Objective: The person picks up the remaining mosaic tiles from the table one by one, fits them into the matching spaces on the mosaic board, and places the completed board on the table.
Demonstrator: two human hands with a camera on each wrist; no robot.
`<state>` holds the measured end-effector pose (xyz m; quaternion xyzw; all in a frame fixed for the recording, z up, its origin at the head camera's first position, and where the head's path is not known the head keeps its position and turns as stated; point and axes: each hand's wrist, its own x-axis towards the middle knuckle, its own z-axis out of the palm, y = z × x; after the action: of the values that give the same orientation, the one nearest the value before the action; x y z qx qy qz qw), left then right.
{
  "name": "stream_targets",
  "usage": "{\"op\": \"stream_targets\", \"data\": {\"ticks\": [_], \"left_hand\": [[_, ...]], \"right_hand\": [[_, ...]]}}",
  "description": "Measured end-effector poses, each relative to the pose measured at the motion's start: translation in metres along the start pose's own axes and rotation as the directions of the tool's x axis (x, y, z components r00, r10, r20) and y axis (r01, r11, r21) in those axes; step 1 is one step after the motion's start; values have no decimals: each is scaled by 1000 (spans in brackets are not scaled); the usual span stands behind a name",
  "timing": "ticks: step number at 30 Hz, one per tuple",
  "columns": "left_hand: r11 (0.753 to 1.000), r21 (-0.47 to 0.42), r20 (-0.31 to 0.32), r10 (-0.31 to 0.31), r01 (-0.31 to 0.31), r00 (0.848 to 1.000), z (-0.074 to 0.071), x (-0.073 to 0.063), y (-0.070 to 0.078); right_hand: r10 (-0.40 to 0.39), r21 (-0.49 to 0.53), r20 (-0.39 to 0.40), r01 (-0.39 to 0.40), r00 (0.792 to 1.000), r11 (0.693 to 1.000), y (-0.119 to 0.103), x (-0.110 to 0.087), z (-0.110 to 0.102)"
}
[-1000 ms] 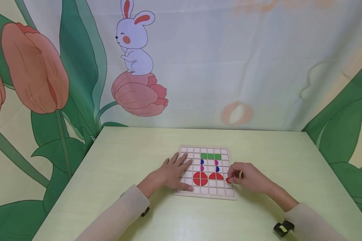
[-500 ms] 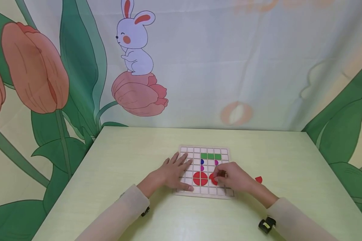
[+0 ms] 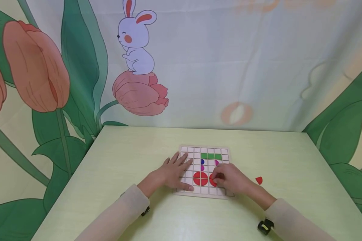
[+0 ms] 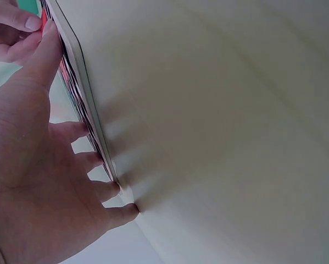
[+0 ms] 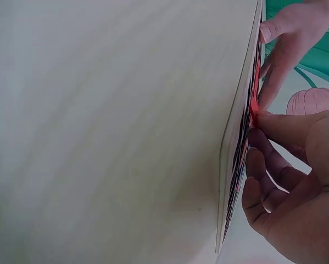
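Right hand pinches a red piece down onto the grid board, just right of the red disc.

The piece is flat and mostly hidden by curled fingers, so its pointing is hard to tell. Left hand lies flat, fingers spread, on the board's left edge. The thin, square-celled board lies with its long axis running away from the person. Another red piece sits on the smooth table, with open room around it.
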<state>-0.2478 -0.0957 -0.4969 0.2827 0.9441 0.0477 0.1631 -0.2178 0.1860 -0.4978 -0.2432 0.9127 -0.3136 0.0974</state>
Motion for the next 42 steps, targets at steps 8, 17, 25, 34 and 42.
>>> {"op": "stream_targets", "data": {"ticks": [8, 17, 25, 34, 42], "left_hand": [[1000, -7, 8, -2, 2, 1000, -2, -2, 1], [1000, -5, 12, -9, 9, 1000, 2, 1, -2], [1000, -6, 1, 0, 0, 1000, 1, 1, -2], [1000, -5, -11, 7, -7, 1000, 2, 1, -2], [1000, -19, -9, 7, -8, 1000, 0, -1, -1]], "right_hand": [[24, -91, -15, -25, 1000, 996, -5, 2, 1], [40, -123, -34, -44, 999, 991, -8, 1, 1], [72, -119, -46, -77, 996, 990, -10, 0, 2], [83, -104, -30, -86, 996, 991, -8, -2, -1], [95, -60, -49, -98, 994, 993, 11, -14, -36]]}}
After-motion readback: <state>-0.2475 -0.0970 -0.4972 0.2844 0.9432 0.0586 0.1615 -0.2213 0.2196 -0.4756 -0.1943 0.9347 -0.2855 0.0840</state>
